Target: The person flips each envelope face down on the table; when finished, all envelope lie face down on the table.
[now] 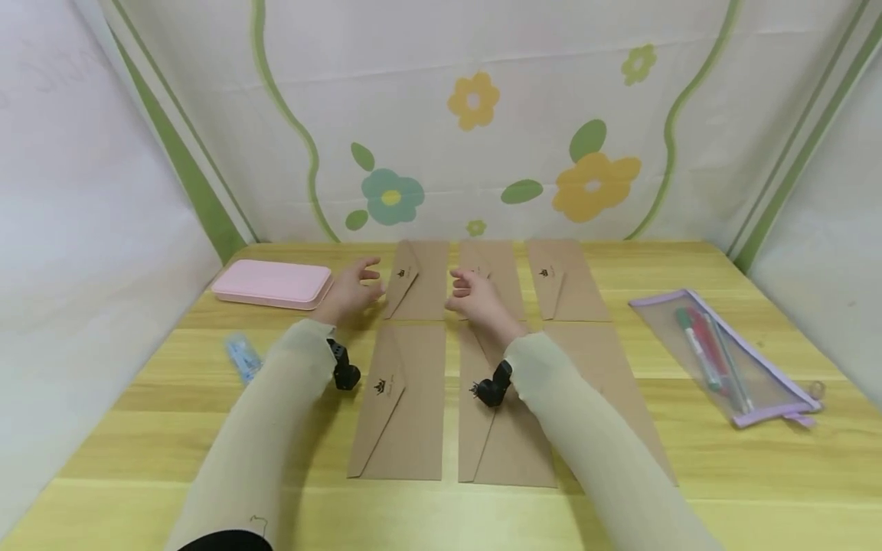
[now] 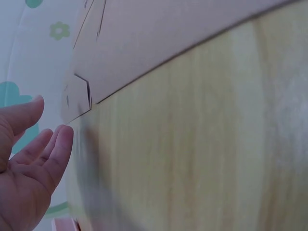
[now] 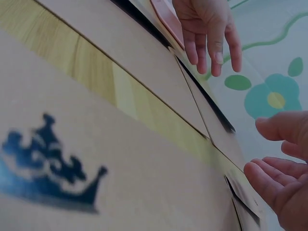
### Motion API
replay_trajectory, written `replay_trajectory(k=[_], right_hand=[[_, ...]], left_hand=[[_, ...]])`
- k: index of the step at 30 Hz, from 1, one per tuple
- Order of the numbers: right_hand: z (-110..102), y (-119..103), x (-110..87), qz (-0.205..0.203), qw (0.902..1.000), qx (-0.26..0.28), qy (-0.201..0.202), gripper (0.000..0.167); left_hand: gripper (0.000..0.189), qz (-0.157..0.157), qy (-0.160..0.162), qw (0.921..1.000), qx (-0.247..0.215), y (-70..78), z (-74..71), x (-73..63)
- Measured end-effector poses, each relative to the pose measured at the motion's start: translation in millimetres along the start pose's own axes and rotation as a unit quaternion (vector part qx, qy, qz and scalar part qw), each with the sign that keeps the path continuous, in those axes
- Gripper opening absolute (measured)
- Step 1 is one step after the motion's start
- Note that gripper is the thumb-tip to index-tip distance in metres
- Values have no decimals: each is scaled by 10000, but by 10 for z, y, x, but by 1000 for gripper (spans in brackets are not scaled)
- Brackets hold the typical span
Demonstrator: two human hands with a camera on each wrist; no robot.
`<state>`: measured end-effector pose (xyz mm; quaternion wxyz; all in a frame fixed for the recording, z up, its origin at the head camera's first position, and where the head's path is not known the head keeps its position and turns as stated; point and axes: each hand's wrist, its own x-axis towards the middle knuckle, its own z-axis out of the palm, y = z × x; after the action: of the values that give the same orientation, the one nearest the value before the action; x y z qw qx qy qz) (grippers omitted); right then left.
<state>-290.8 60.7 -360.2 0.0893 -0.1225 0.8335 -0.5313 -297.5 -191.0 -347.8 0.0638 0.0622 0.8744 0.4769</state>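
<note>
Left grip (image 1: 354,291) hovers between pink case (image 1: 272,281) and edge of back-left envelope (image 1: 429,285).

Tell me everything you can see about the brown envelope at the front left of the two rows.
The flat, rectangular brown paper-like envelope lies lengthwise away from the wearer on the yellowish wood-grain table. Its pointed brown flap, folded in from the left, looks closed; whether it is sealed I can't tell. The flap bears a small black printed crown, with script too small to read surely. The left hand and right hand are both clear of it.
</note>
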Motion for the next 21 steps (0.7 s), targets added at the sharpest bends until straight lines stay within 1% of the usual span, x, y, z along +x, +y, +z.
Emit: replay_trajectory(k=[1,5,8,12,17,21], right_hand=[[21,-9,5,11,10000,-33,-37,62],[87,-37,30,110,9997,-173,-122,64],[132,-44,41,199,9994,-235,-150,67],[186,-30,54,290,9991,-228,-187,71],[228,2,76,291,9992,-214,-140,70],[250,24,89,296,9994,-111,-111,68]], left_hand=[[64,9,-32,10000,-33,-1,5,0],[64,67,-158,9995,249,6,24,12],[65,44,-280,9988,393,0,40,33],[69,-94,-359,9988,320,-32,59,56],[69,-148,-286,9993,167,-102,82,72],[66,-170,-247,9995,-126,-147,97,74]])
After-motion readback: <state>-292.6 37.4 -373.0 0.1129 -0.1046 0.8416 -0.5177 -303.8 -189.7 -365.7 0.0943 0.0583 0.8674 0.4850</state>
